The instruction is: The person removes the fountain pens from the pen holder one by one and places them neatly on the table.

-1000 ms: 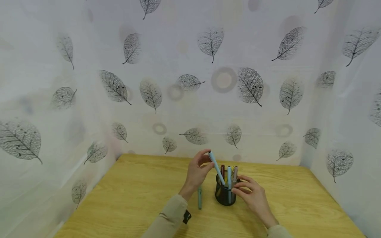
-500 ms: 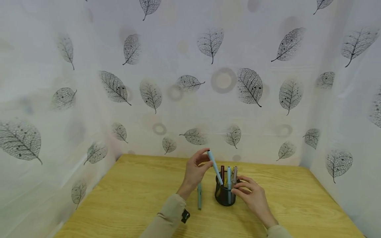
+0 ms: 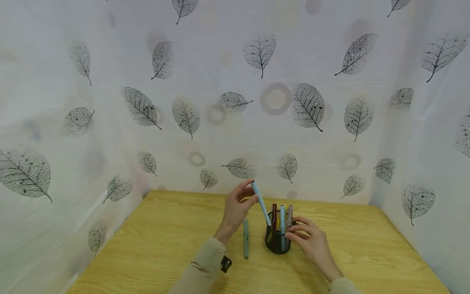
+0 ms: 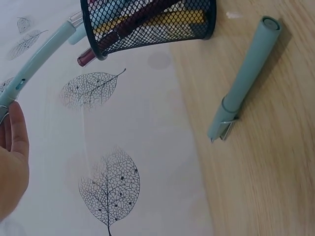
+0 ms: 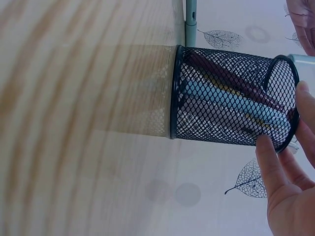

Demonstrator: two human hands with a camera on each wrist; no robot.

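My left hand [image 3: 235, 208] pinches a light blue pen [image 3: 261, 203] near its top. The pen leans, its lower end right at the left rim of a black mesh pen holder [image 3: 273, 243]. My right hand [image 3: 311, 241] grips the holder's rim from the right, thumb in front; the right wrist view shows fingertips [image 5: 266, 147] against the mesh [image 5: 221, 98]. Inside the upright holder stand a dark red pen [image 3: 274, 216], another light blue pen [image 3: 282, 216], a grey-brown pen [image 3: 290, 214] and something yellow [image 4: 172, 19].
A grey-green capped pen [image 3: 246, 241] lies on the wooden table [image 3: 176, 245], left of the holder. Behind the table hangs a white curtain [image 3: 235, 134] with leaf prints. A black buckle [image 3: 225, 264] hangs by the left sleeve [image 3: 205, 261].
My left hand has moved left and slightly up with the light blue pen, whose lower end has shifted from inside the holder to its left rim. The right hand and holder have stayed put.
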